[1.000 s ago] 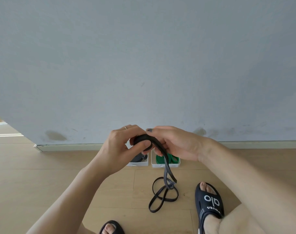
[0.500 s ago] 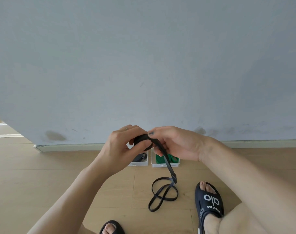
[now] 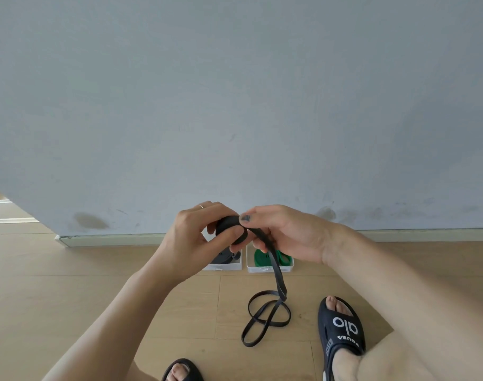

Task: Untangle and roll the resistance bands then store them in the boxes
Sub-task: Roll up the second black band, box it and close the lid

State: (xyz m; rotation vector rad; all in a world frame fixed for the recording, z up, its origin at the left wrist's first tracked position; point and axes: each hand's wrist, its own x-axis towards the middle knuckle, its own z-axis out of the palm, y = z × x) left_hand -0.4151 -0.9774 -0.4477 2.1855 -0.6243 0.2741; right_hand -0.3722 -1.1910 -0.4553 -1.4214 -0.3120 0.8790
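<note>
The black band point(image 3: 274, 273) is partly wound into a tight roll point(image 3: 230, 229) held up in front of the wall point(image 3: 235, 92), just above centre of view. From the roll its free length runs down toward 5 o'clock and ends in loose loops on the floor point(image 3: 69, 284), between the two sandals.

The left hand point(image 3: 192, 243) grips the roll from 9 o'clock, fingers curled over its top and thumb pressed across its near face. The right hand point(image 3: 284, 233) meets it from 3 o'clock, thumb tip on the roll's top edge and curled fingers pinching the strap where it leaves the roll.

Beyond the hands, at the foot of the wall, two white boxes stand side by side. The left box point(image 3: 224, 266) holds a dark rolled band point(image 3: 222, 257); the right box point(image 3: 270, 268) holds a green one point(image 3: 262, 258).

At 5 o'clock a foot wears a black sandal point(image 3: 342, 325); another sandal point(image 3: 182, 371) shows at 6 o'clock.
</note>
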